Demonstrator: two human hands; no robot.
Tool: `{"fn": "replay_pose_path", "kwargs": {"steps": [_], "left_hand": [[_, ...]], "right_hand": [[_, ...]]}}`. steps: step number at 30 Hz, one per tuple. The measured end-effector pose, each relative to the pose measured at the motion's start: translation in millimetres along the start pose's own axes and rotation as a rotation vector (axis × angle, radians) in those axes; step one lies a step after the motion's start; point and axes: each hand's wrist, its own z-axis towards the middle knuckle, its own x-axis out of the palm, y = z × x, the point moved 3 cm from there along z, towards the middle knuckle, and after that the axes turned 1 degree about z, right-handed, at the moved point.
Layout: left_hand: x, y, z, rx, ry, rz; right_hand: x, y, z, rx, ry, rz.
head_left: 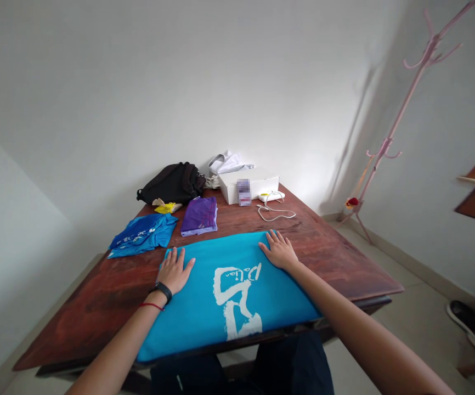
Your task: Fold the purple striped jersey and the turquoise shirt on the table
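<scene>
A bright blue T-shirt (198, 307) with a white print lies folded into a flat rectangle at the front edge of the table. My left hand (174, 271) rests on its far left corner, palm down, fingers spread. On the far right corner lies my right hand (279, 250), also flat with the fingers apart. Neither hand grips the cloth. A dark band and a red string circle my left wrist. Beyond my left hand are a loosely folded blue garment (142, 235) and a neatly folded purple garment (199, 215).
Along the back of the wooden table (336, 269) sit a black backpack (171, 184), a yellow item (167, 208), a white box (229, 189) and a white cable (276, 214). A pink coat stand (406, 104) rises at right. A shoe (465, 323) shows on the floor.
</scene>
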Motion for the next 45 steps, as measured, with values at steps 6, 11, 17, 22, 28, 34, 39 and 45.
{"fn": "replay_pose_path", "kwargs": {"steps": [6,11,17,22,28,34,39,45], "left_hand": [[0.0,-0.4,-0.5,0.004,0.01,-0.01],[-1.1,-1.1,-2.0,0.006,0.017,-0.015],[1.0,-1.1,-1.6,0.019,-0.026,-0.018],[2.8,-1.1,-1.5,0.021,-0.024,-0.02],[2.0,-2.1,-2.3,0.022,-0.044,-0.02],[3.5,-2.0,-2.8,0.022,-0.05,-0.071],[7.1,-1.1,-2.2,0.026,-0.082,-0.094],[6.6,-2.2,-2.8,0.031,-0.083,-0.09]], "right_hand": [[1.3,-5.2,0.7,0.008,-0.006,-0.001],[0.6,-5.0,-0.7,-0.004,-0.03,-0.009],[0.8,-5.7,-0.4,0.0,-0.018,-0.036],[1.4,-6.5,-0.3,0.006,-0.008,-0.055],[2.4,-7.3,0.3,0.021,0.003,-0.06],[1.4,-6.3,-1.2,0.027,0.016,-0.061],[-1.3,-4.8,-3.5,0.041,0.029,-0.069],[-0.5,-5.5,-3.2,0.043,0.033,-0.087]]}}
